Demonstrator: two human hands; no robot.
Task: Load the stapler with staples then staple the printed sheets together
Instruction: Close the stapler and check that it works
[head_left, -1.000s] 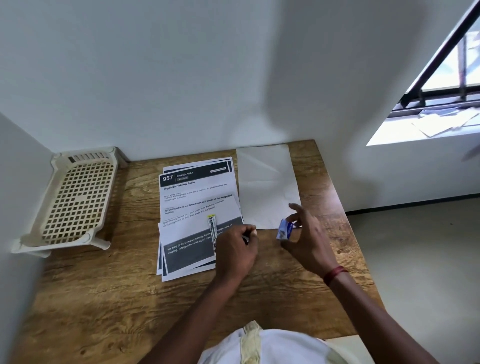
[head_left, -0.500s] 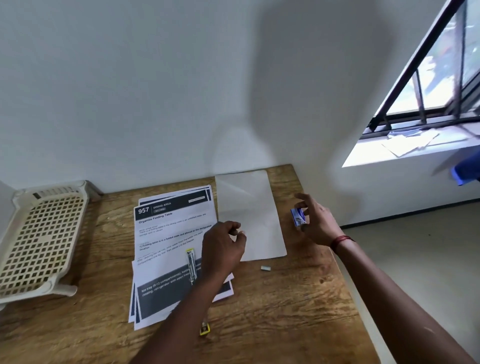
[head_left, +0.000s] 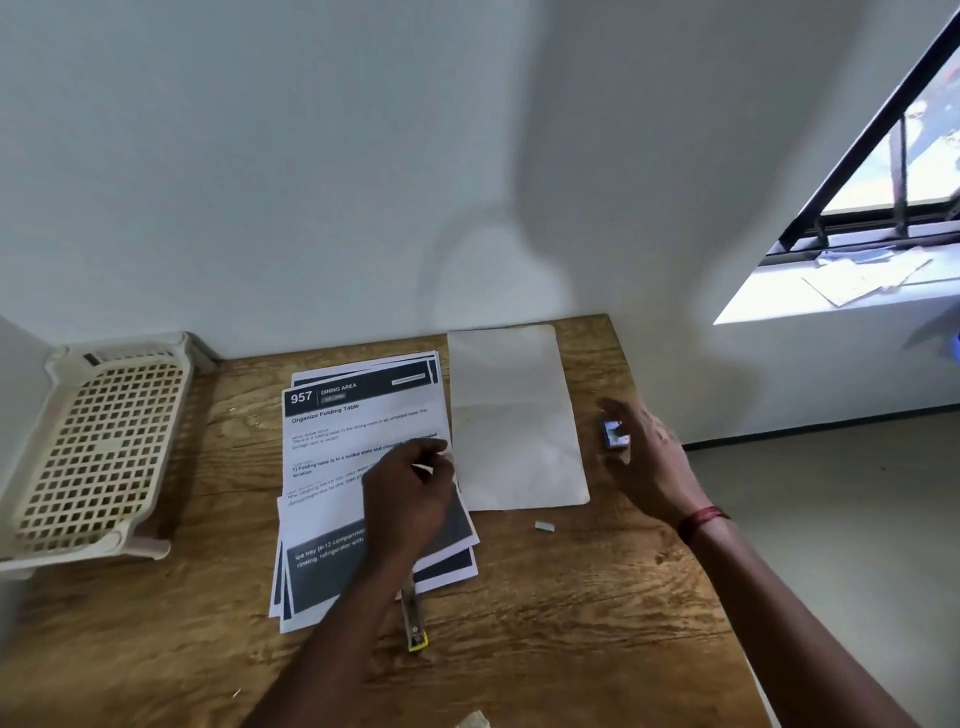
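Wooden tabletop (head_left: 571, 597): right hand (head_left: 649, 457) pinches small blue staple box (head_left: 615, 434), left hand (head_left: 410, 499) curled over printed white sheets (head_left: 358, 415), hold unclear; silver yellow-tipped stapler (head_left: 414, 618) at their near edge, best opened fully before loading.

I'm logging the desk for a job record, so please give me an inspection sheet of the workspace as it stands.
Surface: wooden table, grain showing.
Job's things: printed sheets fanned mid-table; stapler lying at their near edge, partly under the left forearm; small blue box at the right; small pale strip, likely staples, loose on the wood.
Clutter: blank sheet right of the prints; cream slotted tray at far left.
Hands: left hand curled over the prints, contents unclear; right hand appears to hold the blue box, though it is blurred.
Cables: nothing seen.
Surroundings: white walls; window at right; papers on its sill.
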